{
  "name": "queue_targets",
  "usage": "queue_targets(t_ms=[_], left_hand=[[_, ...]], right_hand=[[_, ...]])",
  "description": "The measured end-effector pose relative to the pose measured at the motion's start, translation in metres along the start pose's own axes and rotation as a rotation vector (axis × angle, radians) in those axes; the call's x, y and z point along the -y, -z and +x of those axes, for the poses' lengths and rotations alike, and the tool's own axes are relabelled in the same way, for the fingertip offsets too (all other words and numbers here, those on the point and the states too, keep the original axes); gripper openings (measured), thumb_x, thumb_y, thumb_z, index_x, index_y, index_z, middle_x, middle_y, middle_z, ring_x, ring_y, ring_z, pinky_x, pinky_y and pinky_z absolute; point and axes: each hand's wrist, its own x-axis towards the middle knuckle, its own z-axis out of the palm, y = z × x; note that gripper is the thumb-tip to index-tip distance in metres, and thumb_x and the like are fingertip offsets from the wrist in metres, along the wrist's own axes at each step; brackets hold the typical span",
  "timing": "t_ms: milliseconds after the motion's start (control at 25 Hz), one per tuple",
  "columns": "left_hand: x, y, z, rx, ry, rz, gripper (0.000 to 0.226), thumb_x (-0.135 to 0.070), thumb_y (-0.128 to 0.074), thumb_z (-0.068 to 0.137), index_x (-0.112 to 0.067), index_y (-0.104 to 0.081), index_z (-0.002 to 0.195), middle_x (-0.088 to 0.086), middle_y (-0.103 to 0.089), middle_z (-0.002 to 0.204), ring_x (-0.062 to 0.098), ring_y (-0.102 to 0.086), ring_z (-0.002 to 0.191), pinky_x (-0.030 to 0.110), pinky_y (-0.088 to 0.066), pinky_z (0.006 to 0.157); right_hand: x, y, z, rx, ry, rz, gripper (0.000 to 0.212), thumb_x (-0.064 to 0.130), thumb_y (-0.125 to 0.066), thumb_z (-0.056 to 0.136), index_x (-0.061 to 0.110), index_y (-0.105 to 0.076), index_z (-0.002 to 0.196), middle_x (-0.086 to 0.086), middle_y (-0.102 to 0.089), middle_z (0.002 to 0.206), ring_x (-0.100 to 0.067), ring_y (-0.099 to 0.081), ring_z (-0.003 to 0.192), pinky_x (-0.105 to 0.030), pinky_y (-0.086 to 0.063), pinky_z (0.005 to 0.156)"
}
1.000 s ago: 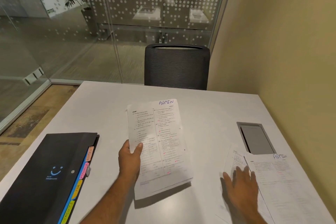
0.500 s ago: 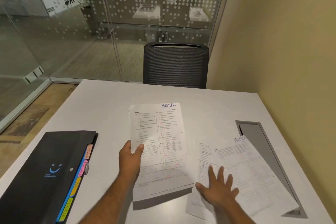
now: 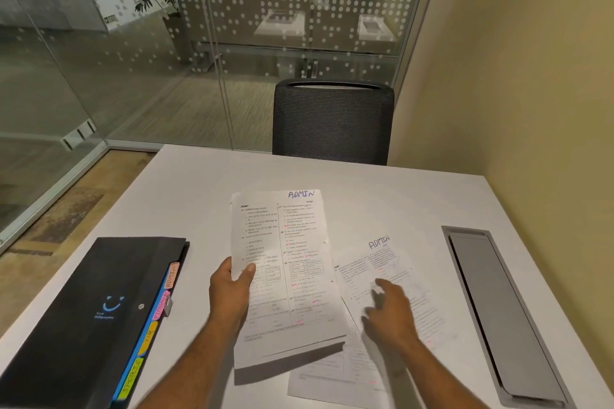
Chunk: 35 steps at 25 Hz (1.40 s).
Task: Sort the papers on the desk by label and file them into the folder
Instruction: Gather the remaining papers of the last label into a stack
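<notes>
- Right hand [image 3: 390, 312]: lies flat on a loose ADMIN-labelled sheet [image 3: 395, 279], fingers spread and pressing down, closed on nothing. Both are motion-blurred. One second ago this sheet lay at the right edge of the tabletop [image 3: 382, 196], its far corner over the grey cable hatch [image 3: 495, 302]. It now lies clear of the hatch, just beside the held stack, its left edge tucked under it.
- Beneath the loose sheet, toward the near edge, at least one further printed page [image 3: 329, 378] shows. Its label cannot be read.
- Left hand [image 3: 231, 292]: grips the left edge of a stack of papers [image 3: 285, 269], thumb on top and fingers beneath, holding it lifted above the tabletop with its shadow below. The top page reads ADMIN. Grip and position match the earlier frames.
- Black expanding folder [image 3: 89, 319]: closed, at the near left, untouched throughout. Its coloured tabs [image 3: 156, 325] along the right edge read, far to near, ADMIN, FINANCE, HR, SPORTS.
- Finding: the matching label and the leftward slide indicate the sheet is being gathered into the ADMIN group. Sorting is under way; filing has not begun.
- Risk: the sliding sheet may drag the unread page beneath along with it, so that page's label should be checked before it joins the stack.
- Far side: an office chair [image 3: 332, 123] stands against the tabletop, uninvolved.
</notes>
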Motion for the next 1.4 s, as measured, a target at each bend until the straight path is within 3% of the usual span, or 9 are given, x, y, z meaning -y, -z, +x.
queue_targets(t_ms=[160, 280, 440, 640, 840, 960, 1160, 1280, 1400], left_hand=[[0.003, -0.003, -0.003, 0.010, 0.011, 0.014, 0.022, -0.018, -0.065, 0.095, -0.022, -0.062, 0.116, 0.000, -0.072, 0.103, 0.024, -0.072, 0.088, 0.031, -0.059, 0.060], [0.006, -0.004, -0.004, 0.016, 0.031, 0.006, 0.024, -0.020, -0.066, 0.094, -0.024, -0.062, 0.118, 0.001, -0.073, 0.105, 0.026, -0.073, 0.088, 0.037, -0.061, 0.065], [0.006, -0.006, -0.004, 0.016, 0.036, -0.003, 0.025, -0.020, -0.066, 0.094, -0.025, -0.062, 0.118, 0.001, -0.073, 0.106, 0.026, -0.073, 0.088, 0.042, -0.062, 0.069], [0.006, -0.006, -0.004, 0.005, 0.039, 0.005, 0.024, -0.019, -0.065, 0.095, -0.025, -0.062, 0.118, 0.002, -0.073, 0.105, 0.026, -0.074, 0.087, 0.043, -0.062, 0.070], [0.008, -0.008, -0.007, 0.010, 0.045, 0.009, 0.022, -0.019, -0.066, 0.095, -0.026, -0.062, 0.115, 0.001, -0.073, 0.104, 0.026, -0.074, 0.086, 0.041, -0.062, 0.067], [0.006, -0.009, -0.008, 0.015, 0.044, 0.007, 0.021, -0.018, -0.066, 0.094, -0.027, -0.063, 0.113, 0.002, -0.074, 0.105, 0.026, -0.074, 0.087, 0.043, -0.062, 0.068], [0.005, -0.008, -0.009, 0.024, 0.055, -0.010, 0.024, -0.018, -0.066, 0.094, -0.026, -0.063, 0.117, 0.001, -0.074, 0.105, 0.026, -0.075, 0.085, 0.044, -0.062, 0.068], [0.004, -0.009, -0.009, 0.031, 0.059, -0.033, 0.027, -0.017, -0.066, 0.094, -0.025, -0.063, 0.120, 0.000, -0.074, 0.106, 0.025, -0.075, 0.086, 0.040, -0.062, 0.066], [0.002, -0.015, -0.011, 0.040, 0.083, -0.063, 0.024, -0.017, -0.066, 0.094, -0.027, -0.064, 0.116, -0.002, -0.075, 0.104, 0.022, -0.075, 0.082, 0.036, -0.060, 0.062]], right_hand=[[-0.035, 0.051, 0.012, -0.211, -0.074, -0.372, 0.048, 0.026, -0.070, 0.085, 0.015, -0.057, 0.131, -0.010, -0.055, 0.126, -0.028, -0.051, 0.115, -0.038, -0.046, 0.094], [-0.061, 0.075, 0.016, -0.155, -0.198, -0.552, 0.060, 0.041, -0.070, 0.080, 0.014, -0.053, 0.131, -0.012, -0.053, 0.126, -0.032, -0.050, 0.116, -0.040, -0.049, 0.092], [-0.074, 0.079, 0.015, -0.081, -0.377, -0.537, 0.080, 0.053, -0.077, 0.064, 0.016, -0.046, 0.127, -0.010, -0.052, 0.126, -0.032, -0.049, 0.118, -0.042, -0.049, 0.094], [-0.073, 0.078, 0.016, -0.083, -0.393, -0.437, 0.088, 0.047, -0.084, 0.060, 0.012, -0.045, 0.130, -0.014, -0.044, 0.129, -0.035, -0.049, 0.120, -0.042, -0.050, 0.095], [-0.069, 0.079, 0.005, -0.095, -0.387, -0.483, 0.080, 0.053, -0.080, 0.055, 0.018, -0.043, 0.118, -0.005, -0.059, 0.115, -0.028, -0.055, 0.110, -0.033, -0.045, 0.077], [-0.078, 0.079, 0.008, -0.056, -0.384, -0.388, 0.064, 0.051, -0.079, 0.050, 0.014, -0.055, 0.097, -0.003, -0.059, 0.097, -0.022, -0.063, 0.085, -0.030, -0.054, 0.068], [-0.070, 0.083, -0.001, -0.223, -0.265, -0.094, 0.004, 0.010, -0.068, 0.075, 0.009, -0.064, 0.075, -0.003, -0.066, 0.069, -0.020, -0.061, 0.064, -0.025, -0.043, 0.053], [-0.068, 0.079, 0.001, -0.319, -0.184, 0.178, 0.011, 0.005, -0.065, 0.087, 0.009, -0.075, 0.088, 0.000, -0.071, 0.076, -0.016, -0.063, 0.071, -0.026, -0.044, 0.059], [-0.057, 0.070, 0.007, -0.314, -0.182, 0.531, 0.015, 0.002, -0.067, 0.088, 0.009, -0.076, 0.098, -0.007, -0.076, 0.088, -0.026, -0.071, 0.082, -0.035, -0.056, 0.079]])
